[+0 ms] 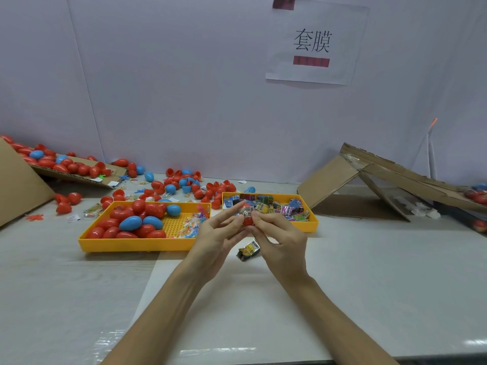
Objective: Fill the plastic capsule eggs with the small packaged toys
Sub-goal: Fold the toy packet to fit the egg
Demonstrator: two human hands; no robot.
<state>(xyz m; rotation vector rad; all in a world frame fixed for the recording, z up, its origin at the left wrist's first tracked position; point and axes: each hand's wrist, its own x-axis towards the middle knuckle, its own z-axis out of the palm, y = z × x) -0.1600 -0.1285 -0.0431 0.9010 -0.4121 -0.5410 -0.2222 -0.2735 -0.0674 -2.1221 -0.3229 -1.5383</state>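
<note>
You are holding a red capsule egg [247,222] between both hands, just above the table [66,299]. Your left hand [217,235] is curling its fingers round the egg's left side, and your right hand [279,241] is pinching a small silvery packaged toy [245,212] against the top of the egg with thumb and forefinger (whether the toy is already partly inside the shell, I cannot tell). Directly beneath the grip, a little nearer to you, a second wrapped toy [249,250] is lying on the white sheet [237,312]. Just beyond the grip and slightly to its right, the smaller yellow tray [313,219] is holding a heap of bright wrapped toys. To the left of the grip, the larger yellow tray [131,247] is carrying red and blue closed eggs [131,222] on its left side and clear packets of tiny coloured figures [191,225] on its right. Farther beyond the grip, loose egg halves [184,183] are lying scattered along the wall, and well off to the right, a flattened cardboard box [369,175] is leaning like a tent.
</note>
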